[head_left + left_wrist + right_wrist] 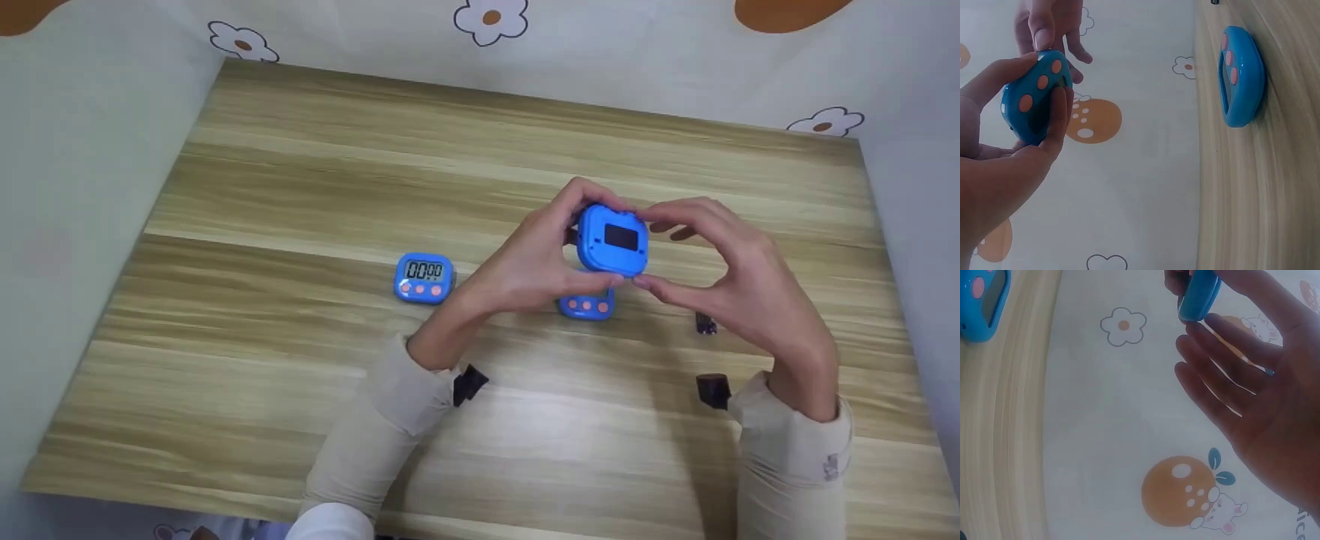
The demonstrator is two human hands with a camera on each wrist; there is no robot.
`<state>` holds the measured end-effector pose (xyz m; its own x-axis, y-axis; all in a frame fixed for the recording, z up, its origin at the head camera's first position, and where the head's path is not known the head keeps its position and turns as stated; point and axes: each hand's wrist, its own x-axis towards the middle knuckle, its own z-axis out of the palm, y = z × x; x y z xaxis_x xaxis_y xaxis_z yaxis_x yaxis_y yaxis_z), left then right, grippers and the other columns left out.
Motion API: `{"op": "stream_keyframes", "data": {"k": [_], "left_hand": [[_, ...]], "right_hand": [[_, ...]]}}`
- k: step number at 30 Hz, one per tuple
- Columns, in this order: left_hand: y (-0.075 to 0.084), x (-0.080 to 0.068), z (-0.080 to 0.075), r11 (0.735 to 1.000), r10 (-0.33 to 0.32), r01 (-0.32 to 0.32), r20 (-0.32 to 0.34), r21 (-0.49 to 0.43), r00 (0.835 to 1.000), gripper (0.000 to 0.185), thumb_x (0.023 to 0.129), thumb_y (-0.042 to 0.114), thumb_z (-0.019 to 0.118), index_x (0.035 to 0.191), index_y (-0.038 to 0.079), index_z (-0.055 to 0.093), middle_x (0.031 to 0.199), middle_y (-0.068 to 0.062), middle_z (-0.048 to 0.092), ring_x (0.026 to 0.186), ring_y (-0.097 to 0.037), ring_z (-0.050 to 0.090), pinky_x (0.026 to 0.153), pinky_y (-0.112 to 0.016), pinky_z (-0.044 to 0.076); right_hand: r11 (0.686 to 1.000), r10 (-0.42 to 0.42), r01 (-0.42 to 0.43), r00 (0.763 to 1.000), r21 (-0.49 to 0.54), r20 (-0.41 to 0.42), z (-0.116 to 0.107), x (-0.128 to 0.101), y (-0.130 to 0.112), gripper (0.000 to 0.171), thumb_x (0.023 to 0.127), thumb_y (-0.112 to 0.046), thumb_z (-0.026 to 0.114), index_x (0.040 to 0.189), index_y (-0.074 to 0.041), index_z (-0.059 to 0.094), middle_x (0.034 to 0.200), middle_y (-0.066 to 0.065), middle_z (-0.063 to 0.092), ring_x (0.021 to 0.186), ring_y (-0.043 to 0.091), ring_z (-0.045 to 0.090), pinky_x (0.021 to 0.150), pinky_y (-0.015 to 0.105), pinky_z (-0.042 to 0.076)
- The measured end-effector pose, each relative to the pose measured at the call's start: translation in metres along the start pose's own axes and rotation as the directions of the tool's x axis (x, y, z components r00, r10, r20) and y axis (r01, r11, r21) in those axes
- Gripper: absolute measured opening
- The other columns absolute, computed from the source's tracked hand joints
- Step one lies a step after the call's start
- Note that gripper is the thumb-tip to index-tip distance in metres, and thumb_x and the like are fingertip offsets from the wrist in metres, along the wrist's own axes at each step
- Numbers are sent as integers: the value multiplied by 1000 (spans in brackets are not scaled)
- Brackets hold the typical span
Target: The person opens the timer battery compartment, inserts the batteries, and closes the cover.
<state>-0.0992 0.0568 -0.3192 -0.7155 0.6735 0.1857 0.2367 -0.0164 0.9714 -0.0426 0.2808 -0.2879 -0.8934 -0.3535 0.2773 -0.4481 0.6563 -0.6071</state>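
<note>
A blue digital timer (pixel 611 259) is held up above the table, its back with a dark rectangle toward the head camera. My left hand (pixel 529 259) grips it from the left, fingers over the screen side; pink buttons show in the left wrist view on the timer (pixel 1033 93). With thumb and a fingertip, my right hand (pixel 750 274) pinches its right edge, the other fingers extended in the right wrist view. Below, a second blue timer (pixel 587 307) lies partly hidden by the left hand. Farther left, a third timer (pixel 424 277) lies face up, its display showing zeros.
On the wood-grain table (pixel 300 187), a small dark object (pixel 705 323) lies under the right hand, too small to identify. Black wrist-camera pieces (pixel 469 385) stick out from the sleeves. A pale patterned wall covering (pixel 615 60) borders the table's far edge.
</note>
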Motion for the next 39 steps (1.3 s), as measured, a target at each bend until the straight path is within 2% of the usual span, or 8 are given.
{"op": "stream_keyframes", "data": {"k": [5,9,15,19,22,28,34,39], "left_hand": [[1,1,0,1000,-26,26,-4,-7,1000,67,77,11,81,130,8,41,134,-7,51,119,-17,54,97,-28,48],[4,-2,-3,997,-32,36,54,-68,998,69,79,8,78,134,8,37,137,-7,47,122,-15,52,97,-26,49],[3,-4,-9,984,-39,52,83,-172,996,59,84,-3,68,133,4,34,136,-11,44,116,-17,58,94,-29,52],[2,-4,-7,995,-49,49,2,-91,999,51,84,-1,69,123,4,37,139,-10,44,108,-17,62,89,-27,53],[3,-3,0,996,-28,34,-71,77,997,50,82,2,73,117,4,37,145,-9,43,111,-16,61,87,-23,52],[5,-2,11,939,3,41,-126,342,992,57,80,6,76,119,7,35,146,-8,45,129,-19,50,101,-19,45],[5,-4,6,963,-40,52,-51,263,998,74,80,18,79,137,10,32,141,-7,41,108,-14,57,88,-19,51],[3,-3,5,975,-38,50,-59,217,998,73,79,20,80,137,10,37,137,-6,42,98,-11,60,83,-17,52]], "right_hand": [[1000,-9,9,1000,2,-13,0,0,3,73,65,-11,89,131,-22,58,126,-7,61,110,14,58,92,18,47],[1000,24,-25,998,-19,-51,-4,-2,5,70,66,-10,88,129,-23,60,124,-8,64,106,11,61,90,15,48],[997,72,-73,992,-5,-105,-8,-7,8,48,72,-9,84,115,-24,70,105,-5,73,90,6,68,83,14,50],[993,120,-119,989,12,-89,-3,-5,8,38,78,-13,80,113,-26,70,101,-6,74,86,4,69,85,13,49],[986,165,-163,985,45,-42,3,-3,8,42,80,-18,79,120,-27,67,109,-7,72,91,5,67,85,13,49],[980,191,-190,981,60,-16,14,4,10,59,76,-25,83,130,-23,60,118,-5,67,103,3,61,85,14,50],[996,85,-85,996,23,-17,6,3,7,68,69,-11,87,131,-13,59,124,2,65,106,0,59,85,13,49],[998,52,-52,999,28,1,4,3,6,71,68,-8,87,133,-13,58,127,4,64,109,0,57,86,12,49]]}}
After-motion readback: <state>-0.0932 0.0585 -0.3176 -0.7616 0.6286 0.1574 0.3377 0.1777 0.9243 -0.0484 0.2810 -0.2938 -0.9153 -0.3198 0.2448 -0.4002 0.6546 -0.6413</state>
